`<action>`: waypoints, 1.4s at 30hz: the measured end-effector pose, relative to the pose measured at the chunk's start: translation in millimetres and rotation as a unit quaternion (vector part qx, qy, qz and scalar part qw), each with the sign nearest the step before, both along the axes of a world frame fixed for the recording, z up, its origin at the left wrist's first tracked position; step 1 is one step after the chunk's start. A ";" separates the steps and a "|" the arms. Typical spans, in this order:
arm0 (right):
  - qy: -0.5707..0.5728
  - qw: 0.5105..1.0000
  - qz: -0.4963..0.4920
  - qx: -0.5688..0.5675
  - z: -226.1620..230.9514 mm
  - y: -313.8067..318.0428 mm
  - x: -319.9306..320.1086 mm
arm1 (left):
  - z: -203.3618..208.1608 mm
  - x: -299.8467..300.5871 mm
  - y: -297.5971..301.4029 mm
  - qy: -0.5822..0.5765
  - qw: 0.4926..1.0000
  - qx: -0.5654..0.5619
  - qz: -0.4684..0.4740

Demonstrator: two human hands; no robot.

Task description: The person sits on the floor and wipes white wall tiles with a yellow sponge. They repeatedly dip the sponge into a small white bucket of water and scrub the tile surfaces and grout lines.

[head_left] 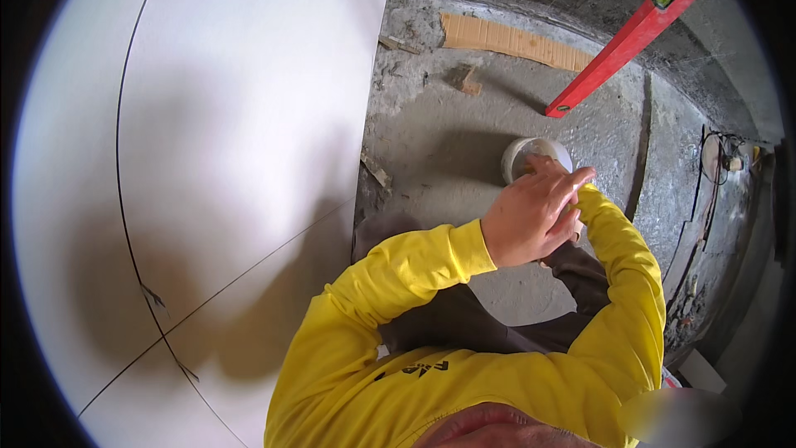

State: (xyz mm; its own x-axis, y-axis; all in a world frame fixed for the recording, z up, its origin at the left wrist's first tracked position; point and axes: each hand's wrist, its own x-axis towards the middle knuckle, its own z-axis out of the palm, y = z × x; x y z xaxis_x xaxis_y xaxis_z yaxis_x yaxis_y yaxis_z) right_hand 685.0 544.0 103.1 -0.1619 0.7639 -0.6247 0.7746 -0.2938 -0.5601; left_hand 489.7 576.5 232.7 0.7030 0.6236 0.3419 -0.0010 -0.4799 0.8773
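One white bucket: stands on the concrete floor, ahead of the person, hands at its mouth.
Bucket work: judged under way; nothing shows completion, and the amount left cannot be told.
White panels: in place at left, dark joints visible between them.
Left hand: back upward, crossing over the right wrist, fingers partly extended; grip cannot be determined.
Right hand: mostly hidden, at the bucket opening; grip cannot be determined.
Yellow sleeves: elbows bent outward, forearms converging.
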 end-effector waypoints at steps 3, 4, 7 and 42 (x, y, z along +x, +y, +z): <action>-0.006 1.000 -0.018 0.006 9.0 -3.5 2.7 | -1.6 2.6 1.2 0.004 1.000 -0.008 -0.004; -0.028 0.999 -0.026 0.007 4.1 -6.3 2.8 | -3.0 5.4 1.0 0.004 1.000 0.002 -0.001; -0.071 0.995 -0.061 -0.014 -10.7 -9.9 1.0 | -1.5 8.9 2.0 0.007 1.000 0.009 -0.004; 0.278 0.767 -0.565 0.128 9.9 -47.1 -46.2 | -202.5 135.8 -42.5 0.117 0.638 -0.695 0.311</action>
State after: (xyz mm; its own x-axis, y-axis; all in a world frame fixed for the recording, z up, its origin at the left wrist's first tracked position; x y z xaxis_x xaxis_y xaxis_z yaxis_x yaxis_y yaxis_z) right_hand 638.8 496.9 112.9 0.5063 0.6988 -0.5053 -0.2715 -0.4270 -0.8625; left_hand 625.5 534.0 30.3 0.1028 0.3938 -0.9134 0.0197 0.9173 0.3977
